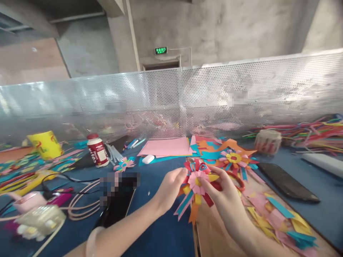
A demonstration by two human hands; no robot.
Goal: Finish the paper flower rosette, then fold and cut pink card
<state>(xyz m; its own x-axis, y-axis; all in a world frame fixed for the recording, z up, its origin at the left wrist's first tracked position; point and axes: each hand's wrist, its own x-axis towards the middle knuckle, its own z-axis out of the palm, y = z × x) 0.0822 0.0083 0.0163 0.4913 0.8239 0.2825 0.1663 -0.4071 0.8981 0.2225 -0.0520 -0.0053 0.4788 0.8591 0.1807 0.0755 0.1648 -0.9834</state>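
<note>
A layered paper flower, pink with a yellow centre and red, blue and orange strips, is held above the blue table. My left hand pinches its left edge with closed fingers. On the flower's right side my right hand grips it, thumb pressed near the centre. A second finished paper flower lies flat just behind them.
Paper scraps cover a brown board at the right. A black phone lies beyond it. Pink paper sheets, a glue bottle, a yellow cup and coiled cables sit left and behind. A perforated metal screen walls the far edge.
</note>
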